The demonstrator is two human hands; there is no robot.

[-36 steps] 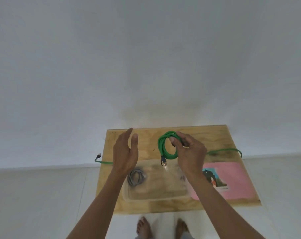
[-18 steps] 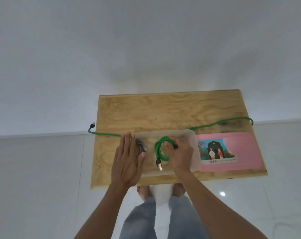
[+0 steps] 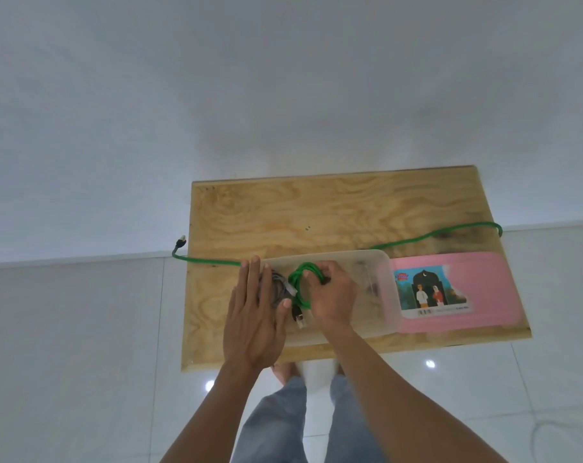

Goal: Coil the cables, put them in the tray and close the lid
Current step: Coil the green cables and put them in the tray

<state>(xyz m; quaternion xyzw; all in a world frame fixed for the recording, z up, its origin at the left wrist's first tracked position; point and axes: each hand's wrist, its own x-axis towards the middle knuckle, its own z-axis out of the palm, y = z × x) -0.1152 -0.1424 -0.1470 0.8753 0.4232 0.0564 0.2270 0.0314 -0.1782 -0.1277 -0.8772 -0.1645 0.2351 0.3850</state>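
Right hand [image 3: 332, 297] grips the green coil [image 3: 300, 285] with fingers curled round it, low over the tray [image 3: 380, 289], plug [image 3: 298, 317] dangling. Left hand [image 3: 255, 315] is flat, fingers straight and together, over the tray's left end where the grey coil [image 3: 276, 289] sits; can't tell if it's pressing. A long green cable [image 3: 433, 233] is uncoiled, running across the board [image 3: 317, 212] behind the tray, its end [image 3: 180, 242] hanging off the left edge. Lid [image 3: 483, 292] lies just right of the tray, off. Risks: the coil will likely spring open once let go; a loop or plug left over the rim would block the lid; tugging the long cable could drag the light tray.
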